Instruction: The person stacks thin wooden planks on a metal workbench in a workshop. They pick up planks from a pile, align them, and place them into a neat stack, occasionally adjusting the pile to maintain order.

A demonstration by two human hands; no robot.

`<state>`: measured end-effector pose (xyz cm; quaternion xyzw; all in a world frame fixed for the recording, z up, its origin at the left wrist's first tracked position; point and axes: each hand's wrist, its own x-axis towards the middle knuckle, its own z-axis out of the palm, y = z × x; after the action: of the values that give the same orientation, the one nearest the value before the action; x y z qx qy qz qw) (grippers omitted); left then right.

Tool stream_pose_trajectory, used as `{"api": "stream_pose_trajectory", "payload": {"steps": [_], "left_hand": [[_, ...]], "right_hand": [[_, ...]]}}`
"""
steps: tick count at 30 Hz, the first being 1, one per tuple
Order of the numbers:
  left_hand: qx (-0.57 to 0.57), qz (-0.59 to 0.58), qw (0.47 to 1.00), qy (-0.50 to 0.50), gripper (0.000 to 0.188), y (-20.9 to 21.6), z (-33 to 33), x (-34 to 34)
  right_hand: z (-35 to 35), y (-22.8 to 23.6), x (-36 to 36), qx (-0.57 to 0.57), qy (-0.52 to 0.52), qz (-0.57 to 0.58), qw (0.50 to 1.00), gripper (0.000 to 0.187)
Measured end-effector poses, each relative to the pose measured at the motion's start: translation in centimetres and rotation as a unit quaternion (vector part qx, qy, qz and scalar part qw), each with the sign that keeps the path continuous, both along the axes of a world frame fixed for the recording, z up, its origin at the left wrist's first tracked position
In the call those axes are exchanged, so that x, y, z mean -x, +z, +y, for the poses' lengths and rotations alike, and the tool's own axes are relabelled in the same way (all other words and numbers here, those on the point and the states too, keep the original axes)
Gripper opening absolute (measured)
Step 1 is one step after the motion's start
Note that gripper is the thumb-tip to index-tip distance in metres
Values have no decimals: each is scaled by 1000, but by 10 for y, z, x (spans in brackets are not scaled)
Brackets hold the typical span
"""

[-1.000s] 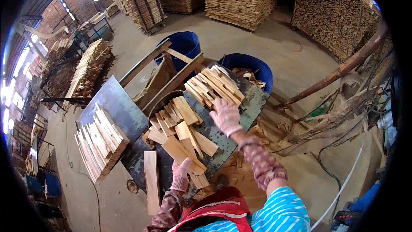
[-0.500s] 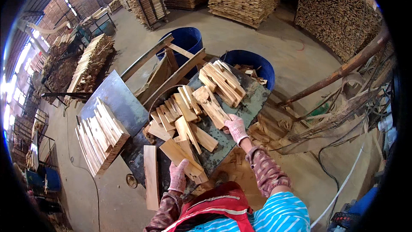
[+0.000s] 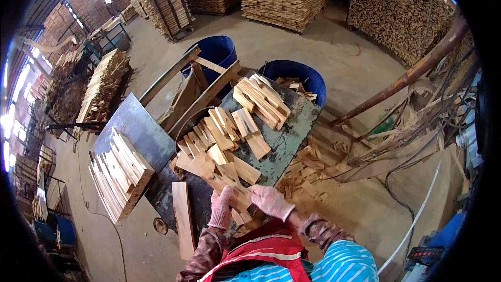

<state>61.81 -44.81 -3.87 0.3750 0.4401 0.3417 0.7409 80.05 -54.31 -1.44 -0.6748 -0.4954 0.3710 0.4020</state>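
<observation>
In front of me, over the near edge of the dark worktable (image 3: 195, 190), both gloved hands are on a wooden board (image 3: 229, 187). My left hand (image 3: 221, 209) is closed around its near left edge, thumb on top. My right hand (image 3: 271, 202) grips its near right end; its fingertips are partly hidden. The board slants away to the left over a loose pile of short wood pieces (image 3: 211, 134). A narrow plank (image 3: 182, 219) lies just left of my left hand, sticking out past the table edge. Below the board, a short pale piece (image 3: 241, 216) shows between my hands.
Several long strips (image 3: 120, 169) are stacked on a grey metal sheet (image 3: 136, 120) at left. Another bundle of strips (image 3: 262, 100) lies at the table's far end. Blue tubs (image 3: 305, 75) stand beyond. A slanting pole (image 3: 396, 86) and cables are at right; offcuts (image 3: 310, 162) litter the floor.
My right hand has moved left and nearer, from the far-right pieces to beside my left hand. A board now lies across both hands; two shorter pieces show where my right hand's board was.
</observation>
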Motion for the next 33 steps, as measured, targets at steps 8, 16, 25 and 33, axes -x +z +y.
{"api": "stream_pose_trajectory", "payload": {"steps": [8, 16, 25, 33], "left_hand": [[-21, 73, 996, 45, 55, 27, -4, 9], [-9, 100, 991, 84, 54, 7, -21, 44], [5, 68, 994, 81, 50, -10, -13, 34], [-16, 97, 994, 51, 52, -7, -16, 35]], "right_hand": [[137, -38, -93, -44, -167, -363, 915, 61], [172, -44, -161, 103, -175, -498, 843, 35], [79, -49, -114, -80, -13, -503, 861, 68], [60, -62, -147, -103, -332, 281, 895, 32]]}}
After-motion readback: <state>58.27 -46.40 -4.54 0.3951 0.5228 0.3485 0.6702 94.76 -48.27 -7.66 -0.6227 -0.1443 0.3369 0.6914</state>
